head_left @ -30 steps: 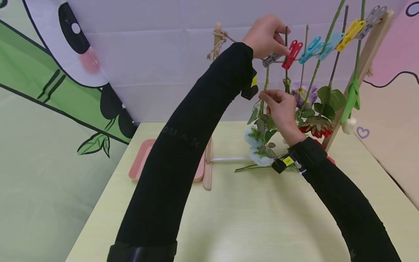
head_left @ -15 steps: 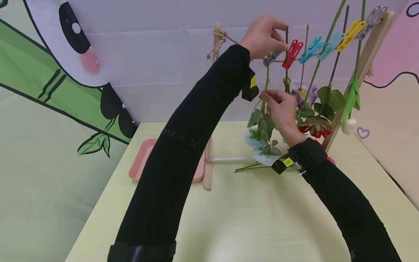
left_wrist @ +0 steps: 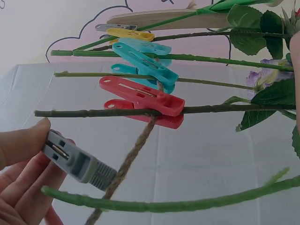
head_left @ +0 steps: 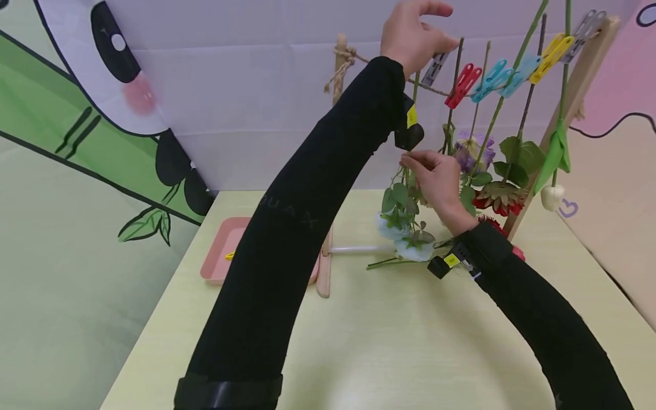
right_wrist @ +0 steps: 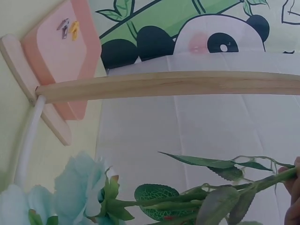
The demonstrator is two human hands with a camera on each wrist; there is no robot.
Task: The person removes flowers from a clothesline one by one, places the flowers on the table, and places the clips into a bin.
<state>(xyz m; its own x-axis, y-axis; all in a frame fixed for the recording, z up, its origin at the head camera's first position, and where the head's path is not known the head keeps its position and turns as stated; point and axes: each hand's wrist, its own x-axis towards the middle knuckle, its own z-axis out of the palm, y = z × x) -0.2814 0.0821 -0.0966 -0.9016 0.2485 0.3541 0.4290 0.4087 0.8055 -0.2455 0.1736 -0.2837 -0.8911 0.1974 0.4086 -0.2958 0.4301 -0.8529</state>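
Head view: two pale-blue blooms (head_left: 417, 252)

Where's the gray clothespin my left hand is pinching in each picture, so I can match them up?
Head: gray clothespin, near the top, right of centre, by the left hand.
Left wrist: lower left, between the left hand and the rope.
Right wrist: not in it; the gray clip in the pink tray is another.
Shared landmark: the pale sheet, behind things in all three.

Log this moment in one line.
left hand: holds grey plastic clothespin; right hand: pinches green flower stem; red plastic clothespin: on brown twisted rope
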